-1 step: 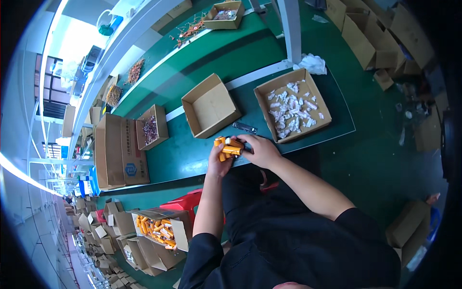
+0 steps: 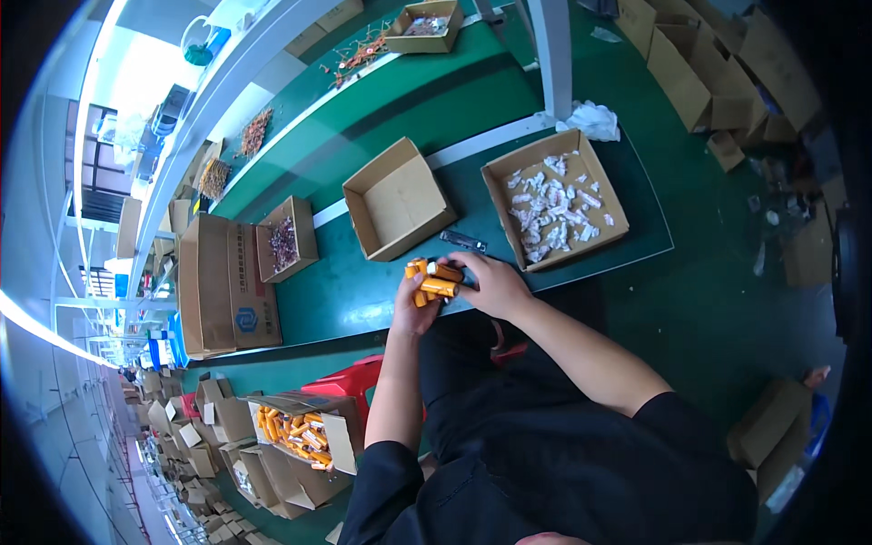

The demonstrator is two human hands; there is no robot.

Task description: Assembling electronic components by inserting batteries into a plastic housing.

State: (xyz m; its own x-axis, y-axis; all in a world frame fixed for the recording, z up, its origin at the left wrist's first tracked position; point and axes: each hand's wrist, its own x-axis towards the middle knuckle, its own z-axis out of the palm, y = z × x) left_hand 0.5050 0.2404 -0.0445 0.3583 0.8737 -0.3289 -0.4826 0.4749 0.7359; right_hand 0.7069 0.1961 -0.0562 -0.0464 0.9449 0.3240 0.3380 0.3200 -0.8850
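Your left hand (image 2: 415,314) is curled around a bundle of orange cylinders (image 2: 440,287), a handful lying at different angles, and here's your right hand (image 2: 496,285) at the bundle's right side, fingertips against it. Whether those right fingers pinch one piece or only steady it, you can't tell from up here. The bundle sits by the near edge of the green table (image 2: 341,313), right in front of you.

Here's the risk: smooth, round pieces stacked crosswise, one palm carrying most of them. Loosen those left fingers, or push too hard from the right, and one could roll out, perhaps over the table's edge. Just beyond your fingers lies a dark, narrow object (image 2: 463,241); a careless knuckle could knock it.

Now the containers! Straight ahead, an open box (image 2: 400,204) shows its cardboard bottom. To its right, a shallow tray (image 2: 536,162) holds scattered white crumpled pieces (image 2: 552,207). Over left, a small box (image 2: 304,232) carries dark reddish bits (image 2: 283,245), right beside a tall brown carton (image 2: 207,286). And low on your left, near the red stool (image 2: 350,383), a flapped carton (image 2: 341,445) is heaped with loose orange pieces (image 2: 295,434).
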